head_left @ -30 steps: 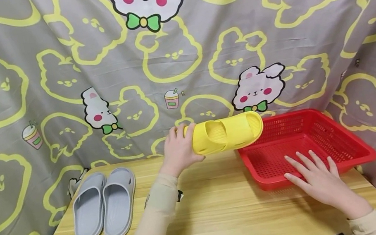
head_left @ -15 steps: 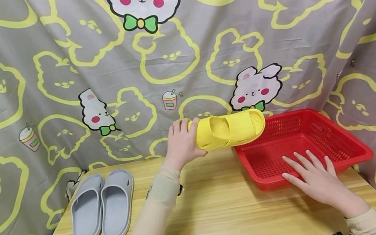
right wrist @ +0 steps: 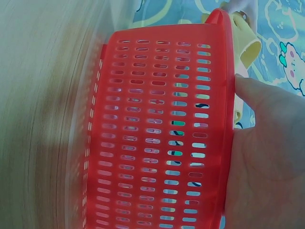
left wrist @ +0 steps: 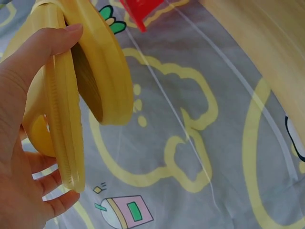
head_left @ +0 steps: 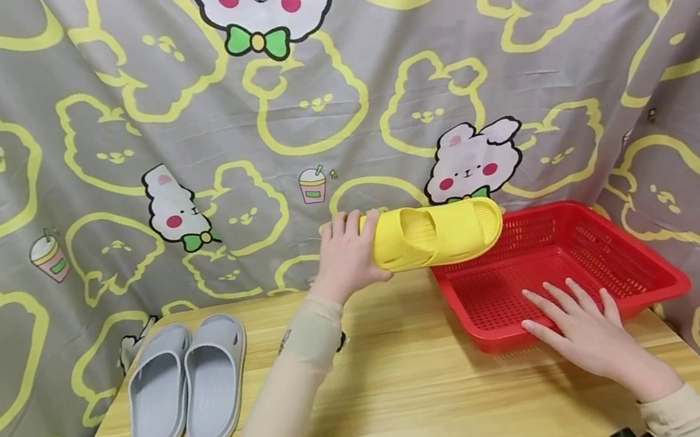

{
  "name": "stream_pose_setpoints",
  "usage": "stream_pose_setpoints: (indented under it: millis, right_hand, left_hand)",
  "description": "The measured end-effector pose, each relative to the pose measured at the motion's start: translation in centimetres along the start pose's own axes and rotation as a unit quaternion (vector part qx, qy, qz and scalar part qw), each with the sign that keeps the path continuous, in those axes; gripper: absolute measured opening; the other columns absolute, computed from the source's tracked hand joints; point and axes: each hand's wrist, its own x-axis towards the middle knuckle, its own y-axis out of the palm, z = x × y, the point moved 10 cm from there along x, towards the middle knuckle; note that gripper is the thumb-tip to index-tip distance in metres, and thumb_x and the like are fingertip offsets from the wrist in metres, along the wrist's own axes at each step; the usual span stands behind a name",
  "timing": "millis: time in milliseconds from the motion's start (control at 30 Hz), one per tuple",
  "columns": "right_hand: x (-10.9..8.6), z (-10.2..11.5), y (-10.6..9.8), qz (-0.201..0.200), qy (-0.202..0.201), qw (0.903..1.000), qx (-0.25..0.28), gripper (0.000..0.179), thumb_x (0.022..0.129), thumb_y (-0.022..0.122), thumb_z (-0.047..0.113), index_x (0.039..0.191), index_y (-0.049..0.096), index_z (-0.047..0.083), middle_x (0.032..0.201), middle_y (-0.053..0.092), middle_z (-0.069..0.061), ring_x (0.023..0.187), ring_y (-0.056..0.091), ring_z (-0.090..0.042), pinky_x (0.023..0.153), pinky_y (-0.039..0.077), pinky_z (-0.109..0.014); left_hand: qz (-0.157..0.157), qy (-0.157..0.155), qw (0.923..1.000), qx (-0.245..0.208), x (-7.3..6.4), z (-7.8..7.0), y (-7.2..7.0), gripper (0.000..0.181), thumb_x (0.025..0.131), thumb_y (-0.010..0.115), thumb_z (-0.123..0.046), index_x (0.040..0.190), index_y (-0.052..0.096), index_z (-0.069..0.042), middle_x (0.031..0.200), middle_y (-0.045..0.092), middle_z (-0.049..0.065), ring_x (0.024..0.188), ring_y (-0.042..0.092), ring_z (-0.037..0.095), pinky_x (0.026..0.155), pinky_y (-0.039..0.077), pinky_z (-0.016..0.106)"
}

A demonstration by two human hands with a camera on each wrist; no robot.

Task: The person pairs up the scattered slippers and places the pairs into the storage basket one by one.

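My left hand (head_left: 349, 254) grips a pair of yellow slippers (head_left: 458, 231) by the heel end, above the table's back part. In the head view the nearer slipper hides the other, and its toe overlaps the far left rim of the red basket (head_left: 671, 285). The left wrist view shows the thumb across the soles' edges (left wrist: 64, 119), with straps on both sides. My right hand (head_left: 585, 337) lies spread at the basket's near rim, fingers straight and reaching over the inside. In the right wrist view, its thumb (right wrist: 252, 90) is at the rim beside the slotted red wall (right wrist: 157, 124).
A pair of grey slippers (head_left: 213, 383) stands side by side on the left of the wooden table (head_left: 420, 417). A grey curtain (head_left: 219, 116) with yellow and white cartoon prints hangs behind the table and at both sides.
My left hand has moved a little to the right and up with the yellow slippers, whose toe now overlaps more of the basket. The right hand stays at the rim.
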Motion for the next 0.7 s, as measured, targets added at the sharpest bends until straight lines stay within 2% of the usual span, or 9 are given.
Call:
stream_pose_setpoints:
  millis: [233,700]
  right_hand:
    - [0.0,0.0,0.0,0.001,0.001,1.0000,0.003,0.072,0.093,0.044,0.066,0.151,0.036,0.024,0.154,0.031,-0.023,0.141,0.014,-0.052,0.102,-0.001,-0.078]
    - [0.0,-0.1,0.1,0.003,0.003,1.0000,0.003,0.072,0.092,0.046,0.065,0.151,0.036,0.024,0.154,0.031,-0.024,0.142,0.013,-0.052,0.103,-0.002,-0.078]
  left_hand:
    - [0.004,0.010,0.9999,0.003,1.0,-0.8,-0.2,0.108,0.053,0.080,-0.068,0.141,0.040,-0.019,0.123,0.054,0.009,0.113,0.047,0.031,0.096,0.043,0.047]
    - [0.060,0.010,0.9980,0.017,2.9,-2.3,0.9,0.106,0.057,0.076,-0.069,0.144,0.036,-0.022,0.128,0.053,0.009,0.118,0.045,0.029,0.095,0.040,0.044]
